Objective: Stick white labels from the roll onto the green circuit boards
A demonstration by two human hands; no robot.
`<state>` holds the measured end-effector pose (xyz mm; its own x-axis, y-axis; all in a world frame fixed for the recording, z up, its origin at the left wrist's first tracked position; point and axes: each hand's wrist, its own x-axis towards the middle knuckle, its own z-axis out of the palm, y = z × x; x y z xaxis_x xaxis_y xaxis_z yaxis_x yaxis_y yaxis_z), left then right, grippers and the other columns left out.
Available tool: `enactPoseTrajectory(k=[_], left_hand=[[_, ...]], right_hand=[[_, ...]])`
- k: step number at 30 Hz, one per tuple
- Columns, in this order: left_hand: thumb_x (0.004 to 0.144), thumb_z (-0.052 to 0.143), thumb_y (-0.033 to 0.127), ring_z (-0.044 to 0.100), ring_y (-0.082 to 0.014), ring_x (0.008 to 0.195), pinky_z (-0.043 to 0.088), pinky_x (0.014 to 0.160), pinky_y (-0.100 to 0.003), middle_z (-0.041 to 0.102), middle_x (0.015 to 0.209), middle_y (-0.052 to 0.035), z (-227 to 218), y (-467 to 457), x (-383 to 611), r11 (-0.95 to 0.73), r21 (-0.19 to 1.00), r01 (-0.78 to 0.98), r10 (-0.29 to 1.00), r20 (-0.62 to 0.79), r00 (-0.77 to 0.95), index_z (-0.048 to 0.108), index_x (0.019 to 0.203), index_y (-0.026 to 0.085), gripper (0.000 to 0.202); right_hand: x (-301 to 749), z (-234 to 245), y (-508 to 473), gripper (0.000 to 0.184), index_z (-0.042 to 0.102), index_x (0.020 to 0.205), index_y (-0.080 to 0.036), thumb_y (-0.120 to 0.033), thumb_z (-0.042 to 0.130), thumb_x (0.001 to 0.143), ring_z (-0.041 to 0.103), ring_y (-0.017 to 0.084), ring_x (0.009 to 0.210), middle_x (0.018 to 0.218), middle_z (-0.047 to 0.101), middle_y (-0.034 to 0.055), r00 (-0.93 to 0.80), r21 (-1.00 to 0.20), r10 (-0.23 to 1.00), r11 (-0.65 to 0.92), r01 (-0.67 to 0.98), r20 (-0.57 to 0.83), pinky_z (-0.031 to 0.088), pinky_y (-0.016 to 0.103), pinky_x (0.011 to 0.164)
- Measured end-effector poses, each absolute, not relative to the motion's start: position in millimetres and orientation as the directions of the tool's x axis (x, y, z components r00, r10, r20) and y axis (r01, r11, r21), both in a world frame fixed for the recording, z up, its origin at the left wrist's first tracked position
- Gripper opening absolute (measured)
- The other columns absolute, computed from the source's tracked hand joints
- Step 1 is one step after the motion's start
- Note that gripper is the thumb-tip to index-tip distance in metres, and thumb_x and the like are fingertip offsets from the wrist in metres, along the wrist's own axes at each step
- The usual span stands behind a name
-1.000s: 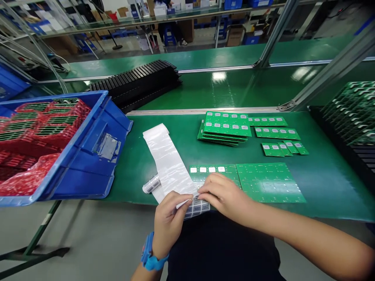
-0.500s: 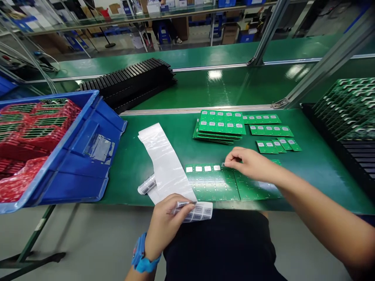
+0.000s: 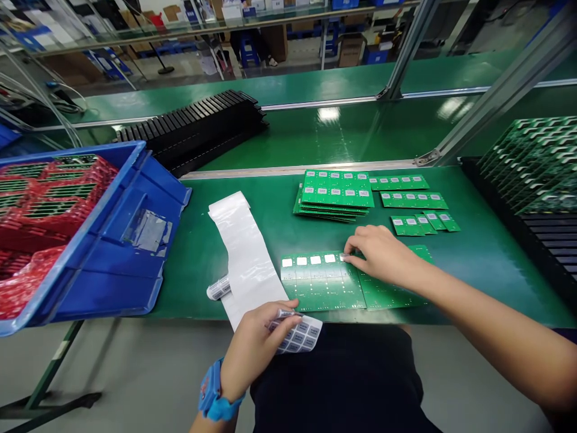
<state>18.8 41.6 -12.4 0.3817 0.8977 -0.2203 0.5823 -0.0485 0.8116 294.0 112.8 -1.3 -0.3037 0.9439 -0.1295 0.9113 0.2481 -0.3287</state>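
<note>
My left hand (image 3: pixel 261 337), a blue watch on its wrist, pinches a sheet of printed labels (image 3: pixel 300 334) at the table's front edge. The white backing strip (image 3: pixel 255 258) stretches away from it across the table, with a rolled end of labels (image 3: pixel 219 287) on its left. With its fingertips pressed together, my right hand (image 3: pixel 372 249) holds a small white label (image 3: pixel 343 257) at the upper right corner of a green circuit board panel (image 3: pixel 324 291). Several white labels sit in a row along that panel's top. Another green panel (image 3: pixel 392 291) lies beside it, partly under my right forearm.
Behind the panels stands a stack of labelled boards (image 3: pixel 336 189), with smaller labelled boards (image 3: pixel 412 199) to its right. A blue bin (image 3: pixel 153 240) of red-wrapped boards is at left. A black rack (image 3: pixel 552 234) holds boards at right; black slotted trays (image 3: pixel 198 132) lie behind.
My right hand has lowered the label onto the panel's top right corner. The label sheet in my left hand has tilted, showing more of its printed face. The view has shifted slightly.
</note>
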Motion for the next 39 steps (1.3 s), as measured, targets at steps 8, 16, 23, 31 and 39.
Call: enactPoseTrajectory(k=[8, 16, 23, 31, 39], left_hand=[[0.084, 0.053, 0.032, 0.066, -0.0213, 0.094, 0.056, 0.075, -0.029, 0.069, 0.104, -0.0028, -8.8, 43.0, 19.4, -0.059, 0.801, 0.595, 0.903, -0.211, 0.374, 0.068, 0.091, 0.025, 0.018], [0.087, 0.048, 0.036, 0.066, -0.0199, 0.086, 0.054, 0.069, -0.026, 0.068, 0.105, -0.0036, -7.6, 41.3, 21.0, 0.001, 0.793, 0.609, 0.900, -0.266, 0.345, 0.065, 0.098, 0.025, 0.023], [0.094, 0.031, 0.034, 0.060, -0.0171, 0.097, 0.047, 0.080, -0.025, 0.063, 0.111, -0.0025, -0.6, 37.2, 19.1, 0.050, 0.836, 0.547, 0.896, -0.279, 0.345, 0.055, 0.117, 0.027, 0.034], [0.094, 0.032, 0.028, 0.057, -0.0157, 0.098, 0.041, 0.086, -0.023, 0.064, 0.104, -0.0025, 6.1, 36.5, 27.5, -0.062, 0.867, 0.495, 0.924, -0.138, 0.357, 0.060, 0.107, 0.024, 0.030], [0.094, 0.032, 0.028, 0.040, -0.0094, 0.051, 0.029, 0.051, -0.021, 0.041, 0.054, 0.0037, -5.2, 33.1, 20.8, -0.214, 0.710, 0.671, 0.953, 0.002, 0.302, 0.042, 0.061, 0.018, 0.036]], right_hand=[[328.9, 11.4, 123.1, 0.022, 0.048, 0.103, -0.021, -0.023, 0.045, 0.081, 0.058, 0.016, 0.078, 0.088, 0.062, 0.0041, -0.389, -0.694, 0.846, 0.033, 0.720, -0.364, 0.046, 0.030, 0.069], [321.3, 3.5, 119.2, 0.020, 0.047, 0.102, -0.020, -0.019, 0.043, 0.082, 0.057, 0.016, 0.078, 0.086, 0.060, 0.0033, -0.425, -0.705, 0.817, 0.033, 0.708, -0.389, 0.046, 0.031, 0.071], [318.2, -11.2, 97.6, 0.011, 0.052, 0.088, -0.020, -0.015, 0.044, 0.083, 0.054, 0.022, 0.091, 0.096, 0.058, 0.0072, -0.441, -0.498, 0.891, 0.338, 0.798, -0.103, 0.045, 0.038, 0.077], [236.8, 12.1, 57.0, 0.020, 0.055, 0.105, -0.022, -0.026, 0.053, 0.086, 0.051, 0.021, 0.102, 0.108, 0.056, 0.0090, -0.438, -0.702, 0.874, 0.447, 0.554, 0.211, 0.044, 0.039, 0.088], [193.7, 8.9, 57.4, 0.004, 0.065, 0.078, -0.021, -0.020, 0.061, 0.080, 0.056, 0.012, 0.076, 0.077, 0.058, -0.0006, -0.395, -0.938, 0.916, 0.190, 0.290, 0.064, 0.046, 0.026, 0.069]])
